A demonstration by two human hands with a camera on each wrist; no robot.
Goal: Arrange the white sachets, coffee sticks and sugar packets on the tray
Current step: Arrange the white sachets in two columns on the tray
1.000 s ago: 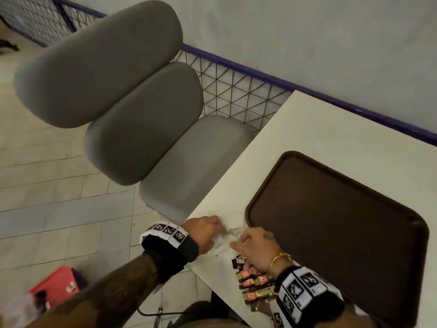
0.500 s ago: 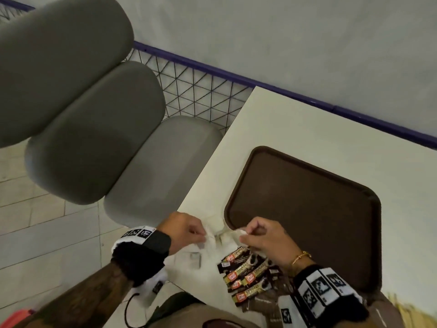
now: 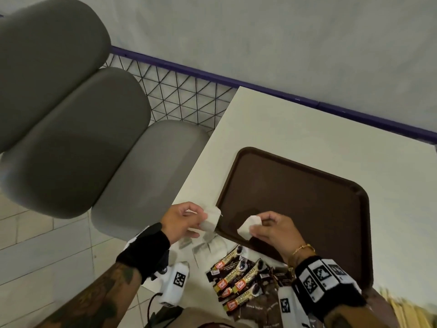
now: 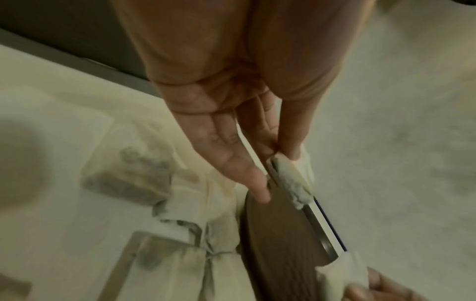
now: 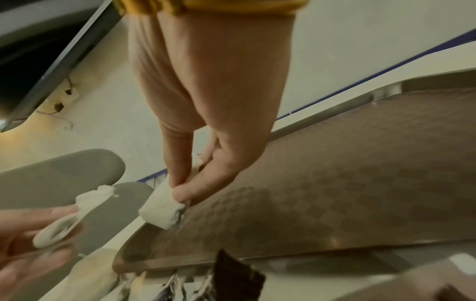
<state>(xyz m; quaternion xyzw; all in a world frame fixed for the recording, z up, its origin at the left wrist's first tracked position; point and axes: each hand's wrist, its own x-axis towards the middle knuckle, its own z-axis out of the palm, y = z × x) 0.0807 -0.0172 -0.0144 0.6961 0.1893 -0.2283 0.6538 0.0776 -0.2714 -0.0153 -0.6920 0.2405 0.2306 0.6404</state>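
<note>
My left hand (image 3: 189, 220) pinches a white sachet (image 3: 211, 218) just off the near left corner of the brown tray (image 3: 307, 197); the same sachet (image 4: 291, 179) shows in the left wrist view. My right hand (image 3: 264, 229) pinches a second white sachet (image 3: 247, 227) above the tray's near left corner, and this sachet (image 5: 162, 207) hangs over the checkered tray (image 5: 335, 183). More white sachets (image 3: 208, 247) lie on the table below my hands. Several dark coffee sticks (image 3: 236, 280) lie at the table's near edge, with brown sugar packets (image 3: 257, 308) beside them.
The white table (image 3: 283, 129) carries the tray. A grey padded chair (image 3: 71, 138) stands to the left. Behind it runs a wire mesh fence with a purple rail (image 3: 212, 76) along the wall.
Both hands have lifted off the pile of sachets, each with one sachet. The right hand has moved right over the tray's corner.
</note>
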